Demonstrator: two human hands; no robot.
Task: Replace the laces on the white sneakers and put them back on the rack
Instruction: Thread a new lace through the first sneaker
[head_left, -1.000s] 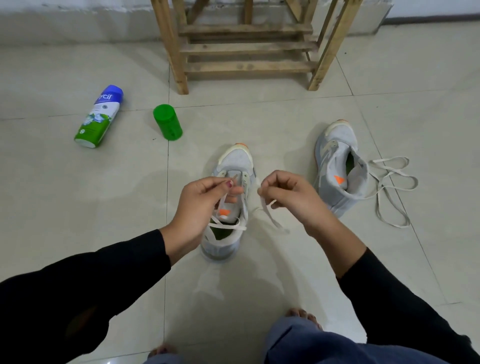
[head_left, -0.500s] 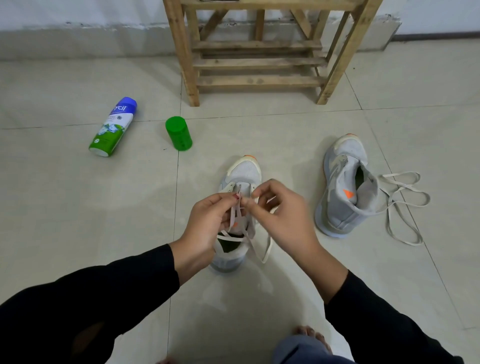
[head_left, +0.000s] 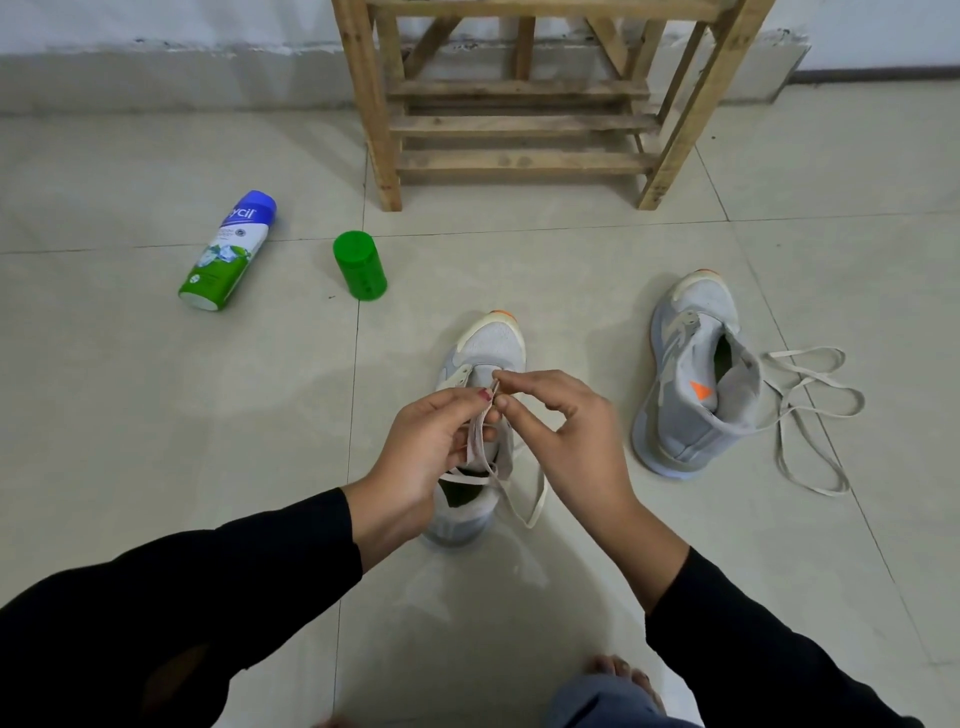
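- Down on the tiled floor (head_left: 571, 249), a person in black sleeves works with both hands over a white sneaker (head_left: 491, 343), which stands upright directly beneath the two grips, toe pointing away from them.
- The left grip (head_left: 421, 447) is closed tight, with thumb and forefinger pinching a flat pale lace (head_left: 535, 499) and the other fingers curled in below.
- The right grip (head_left: 576, 441) is closed down to a fine pinch, thumb and forefinger meeting on the end of the same lace. The remaining fingers are bent and spread loosely.
- Both grips nearly touch each other, fingertip to fingertip, above the front eyelets.
- From the grips the lace runs down across the shoe's opening, and a slack loop hangs just below the right grip, beside the heel.
- Well to the right of the right grip a second sneaker (head_left: 696, 384) lies tipped on its side with its tongue pulled open.
- A loose lace (head_left: 810, 402) sprawls in loops on the floor just past that shoe, still farther from the right grip.
- Straight ahead of both grips, well beyond the toe, stands a wooden rack (head_left: 519, 124) against the wall.
- Beyond and to the left of the left grip a green cap (head_left: 360, 267) stands on end, and farther left a spray can (head_left: 228, 254) lies on its side.
- Below the right grip, close to the person, a bare foot (head_left: 618, 670) shows.
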